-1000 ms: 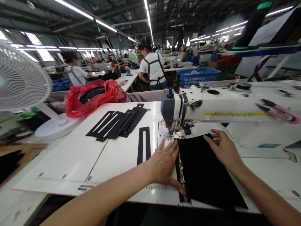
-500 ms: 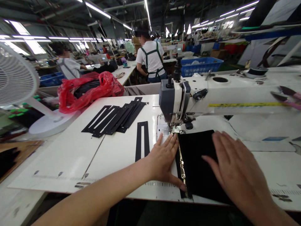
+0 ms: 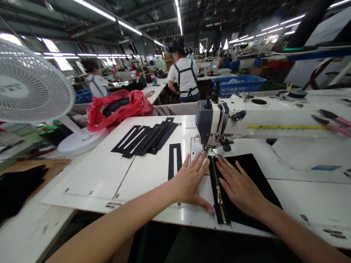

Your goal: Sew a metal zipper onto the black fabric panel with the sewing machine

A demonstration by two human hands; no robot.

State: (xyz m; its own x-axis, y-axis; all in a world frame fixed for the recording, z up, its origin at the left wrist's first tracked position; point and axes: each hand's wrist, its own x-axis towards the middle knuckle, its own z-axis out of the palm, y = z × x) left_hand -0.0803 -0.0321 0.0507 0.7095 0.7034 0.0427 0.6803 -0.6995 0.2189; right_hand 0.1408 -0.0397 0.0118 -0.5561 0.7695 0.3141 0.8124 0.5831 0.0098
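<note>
Black cloth [image 3: 257, 171] w/ gold zip [image 3: 219, 195] along its L side lies flat on the bench [image 3: 95, 182], top end at the foot [image 3: 210, 151] of the machine [image 3: 274, 113].

1. L hand [image 3: 189, 182]: palm down, fingers spread apart, tips near the foot, L of the zip. Thumb is well apart, near the zip's L side. I have nothing clamped here; whether the tips press the cloth edge or only the bench, I can't tell.
2. R hand [image 3: 244, 188]: flat on the cloth, R of the zip, fingers extended, partly together w/ one apart; no pinch.
3. Technique, my judgement: use light, even pressure, R palm holding the cloth flat, L fingers as edge guide. Hold the zip in line w/ the foot; pulling sideways would likely skew the tape. Steer, don't drag.
4. Caution: tips of both hands are v. close to the foot. I'd want max. clearance there, esp. on the L. Zip pull is well below the foot; it's bulky and could snag, so the tape req. slack-free alignment around it.
5. Adj. items: slotted strip [image 3: 171, 164] just beyond the L hand; strip pile [image 3: 145, 140] farther off, same side.
</note>
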